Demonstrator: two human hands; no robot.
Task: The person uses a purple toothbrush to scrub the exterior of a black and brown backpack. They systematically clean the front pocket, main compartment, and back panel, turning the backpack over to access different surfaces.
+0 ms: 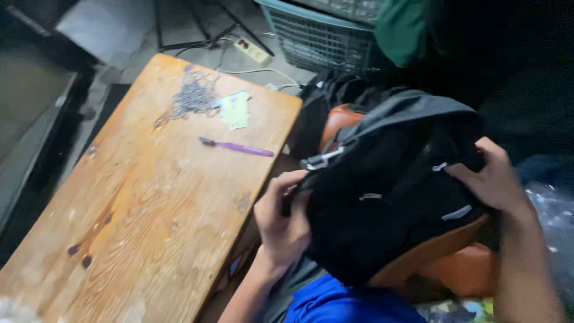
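Between both hands | black backpack | left hand, right hand grips clamped on its sides

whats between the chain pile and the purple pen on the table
A pale paper scrap lies between the chain pile and pen; the head view shows it.

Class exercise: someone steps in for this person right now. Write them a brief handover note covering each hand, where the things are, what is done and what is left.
Left hand: gripping the left edge of the black fabric backpack with orange-brown trim.
Right hand: gripping the backpack's right side.
The backpack is held up over the lap, beside the worn wooden table.
On the table, untouched: purple pen, pile of small grey metal pieces, pale paper scraps.
Done: backpack in both hands. Whether any zip is open cannot be seen.
Left: pen and metal pieces not yet handled.
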